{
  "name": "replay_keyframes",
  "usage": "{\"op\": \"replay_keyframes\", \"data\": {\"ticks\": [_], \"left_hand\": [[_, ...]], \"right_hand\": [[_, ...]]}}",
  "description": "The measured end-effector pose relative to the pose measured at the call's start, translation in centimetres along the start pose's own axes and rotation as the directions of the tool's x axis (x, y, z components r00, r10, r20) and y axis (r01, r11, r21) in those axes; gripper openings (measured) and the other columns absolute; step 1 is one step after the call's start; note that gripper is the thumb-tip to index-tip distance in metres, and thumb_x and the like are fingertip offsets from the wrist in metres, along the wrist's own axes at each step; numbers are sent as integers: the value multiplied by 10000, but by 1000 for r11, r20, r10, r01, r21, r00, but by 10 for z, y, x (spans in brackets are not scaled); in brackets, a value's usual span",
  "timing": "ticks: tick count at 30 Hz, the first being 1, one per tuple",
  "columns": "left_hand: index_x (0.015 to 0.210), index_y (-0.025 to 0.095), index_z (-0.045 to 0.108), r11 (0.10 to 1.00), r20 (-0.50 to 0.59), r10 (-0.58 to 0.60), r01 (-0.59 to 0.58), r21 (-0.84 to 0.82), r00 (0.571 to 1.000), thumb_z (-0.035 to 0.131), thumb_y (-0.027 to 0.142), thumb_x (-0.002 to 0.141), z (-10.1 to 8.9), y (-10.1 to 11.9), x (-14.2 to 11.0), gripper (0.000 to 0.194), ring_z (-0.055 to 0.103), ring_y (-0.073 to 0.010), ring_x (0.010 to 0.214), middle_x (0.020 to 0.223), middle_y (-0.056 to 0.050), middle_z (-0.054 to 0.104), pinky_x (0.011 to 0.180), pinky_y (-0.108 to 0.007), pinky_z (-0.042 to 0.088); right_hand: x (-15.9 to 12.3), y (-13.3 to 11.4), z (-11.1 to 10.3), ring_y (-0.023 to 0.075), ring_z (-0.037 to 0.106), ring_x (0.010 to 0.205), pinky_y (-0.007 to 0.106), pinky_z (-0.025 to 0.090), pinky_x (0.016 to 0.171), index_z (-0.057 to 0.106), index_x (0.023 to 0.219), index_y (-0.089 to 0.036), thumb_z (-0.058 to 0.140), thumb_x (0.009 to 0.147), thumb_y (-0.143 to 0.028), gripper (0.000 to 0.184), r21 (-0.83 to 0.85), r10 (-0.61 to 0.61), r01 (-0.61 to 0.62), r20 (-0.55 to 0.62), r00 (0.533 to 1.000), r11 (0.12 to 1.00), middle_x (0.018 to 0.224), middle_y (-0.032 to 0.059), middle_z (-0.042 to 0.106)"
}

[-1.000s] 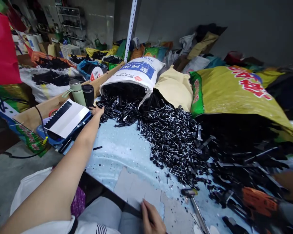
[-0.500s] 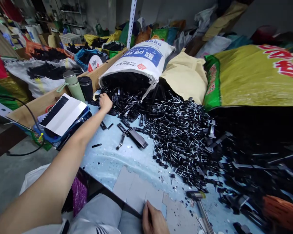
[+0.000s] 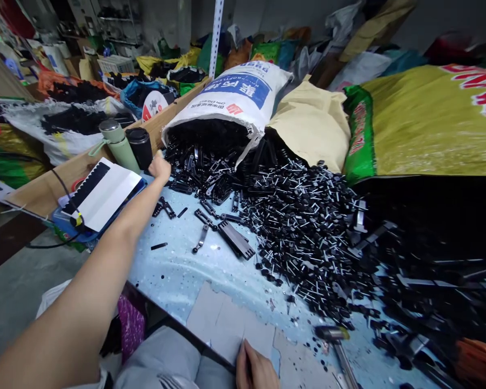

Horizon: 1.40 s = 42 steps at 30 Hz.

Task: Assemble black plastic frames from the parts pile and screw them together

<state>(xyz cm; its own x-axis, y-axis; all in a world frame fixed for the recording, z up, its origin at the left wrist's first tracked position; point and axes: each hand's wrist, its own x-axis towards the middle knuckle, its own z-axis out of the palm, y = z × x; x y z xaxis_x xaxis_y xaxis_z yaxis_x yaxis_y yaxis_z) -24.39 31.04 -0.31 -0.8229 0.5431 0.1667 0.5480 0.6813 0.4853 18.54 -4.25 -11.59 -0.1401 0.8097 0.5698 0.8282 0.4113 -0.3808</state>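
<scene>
L hand (image 3: 160, 167), fingers curled, contents unclear, beside black cup (image 3: 140, 148). R hand (image 3: 256, 368) w/ fingers nearly closed, at grey sheet (image 3: 227, 319); grip unclear.

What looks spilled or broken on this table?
Black parts lie heaped on the table by the open white sack, as if tipped out. The grey sheet by the right hand has ragged edges, maybe torn.

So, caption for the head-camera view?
Left hand beside a black cup, right hand near grey sheets, black parts heaped beyond.
</scene>
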Motion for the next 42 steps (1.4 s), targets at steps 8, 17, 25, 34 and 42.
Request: {"op": "replay_keyframes", "data": {"ticks": [8, 17, 25, 34, 42], "left_hand": [[983, 218, 540, 647, 344, 315, -466, 604, 884, 388, 422, 859, -194, -155, -128, 283, 653, -280, 855, 854, -56, 680, 738, -385, 489], [1029, 272, 562, 763, 237, 75, -209, 612, 969, 291, 561, 846, -238, -255, -197, 436, 644, -308, 901, 949, -74, 685, 747, -449, 504], [1391, 31, 327, 893, 323, 400, -444, 71, 858, 446, 503, 853, -48, -104, -133, 725, 144, -364, 1392, 1485, -241, 220, 1109, -473, 174], [1350, 103, 419, 780, 406, 594, -621, -77, 695, 350, 652, 844, 5, -63, -183, 750, 254, -384, 1338, 1362, -203, 447, 1093, -492, 170], [1308, 73, 401, 945, 34, 327, -328, 12, 944, 367, 534, 895, 12, -19, -51, 620, 268, -353, 1314, 1383, -231, 367, 1035, -467, 262]], "right_hand": [[9, -4, -6, 102, 619, 614, 218, 432, 622, 647, 927, -167, 638, 805, -170, 122, -97, -120, 118, -16, 993, 988, 710, 7, 681], [5, -5, -3, 107, 619, 632, 221, 435, 631, 657, 901, -170, 597, 824, -211, 105, -135, -128, 127, 1, 992, 983, 703, 19, 668], [5, -10, -6, 112, 601, 633, 232, 419, 643, 638, 906, -148, 584, 830, -163, 94, -115, -153, 148, -32, 988, 982, 705, 29, 670], [7, -10, -5, 98, 595, 614, 216, 412, 621, 642, 909, -162, 628, 804, -159, 106, -172, -154, 143, -54, 987, 975, 691, 6, 665], [10, -12, -8, 102, 614, 602, 223, 430, 612, 660, 899, -167, 650, 796, -171, 103, -154, -108, 102, -29, 994, 983, 707, 13, 683]]}}
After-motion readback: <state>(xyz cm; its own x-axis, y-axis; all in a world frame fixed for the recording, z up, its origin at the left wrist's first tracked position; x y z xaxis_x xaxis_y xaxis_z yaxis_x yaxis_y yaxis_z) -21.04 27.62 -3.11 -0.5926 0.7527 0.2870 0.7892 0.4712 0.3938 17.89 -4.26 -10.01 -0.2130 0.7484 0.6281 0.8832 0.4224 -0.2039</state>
